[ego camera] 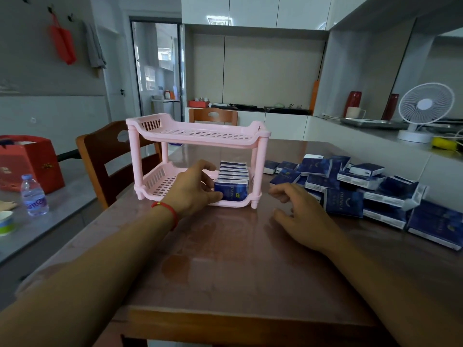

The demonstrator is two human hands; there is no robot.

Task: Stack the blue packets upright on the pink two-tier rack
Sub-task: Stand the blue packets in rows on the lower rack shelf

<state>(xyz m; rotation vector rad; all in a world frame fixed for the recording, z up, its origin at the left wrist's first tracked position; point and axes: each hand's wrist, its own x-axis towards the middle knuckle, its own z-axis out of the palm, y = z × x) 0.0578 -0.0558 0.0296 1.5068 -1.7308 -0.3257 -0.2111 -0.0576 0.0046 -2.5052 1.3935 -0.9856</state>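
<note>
The pink two-tier rack stands on the brown table. Its upper tier holds nothing. On the right side of the lower tier, several blue packets stand upright in a row from front to back. My left hand reaches into the lower tier, thumb and fingers touching the left side of the front packet. My right hand hovers over the table to the right of the rack, fingers spread, holding nothing. A loose pile of blue packets lies on the table to the right.
Two wooden chairs stand behind and left of the table. A water bottle and a red gift bag sit on a grey surface at left. A white fan stands on the counter at right.
</note>
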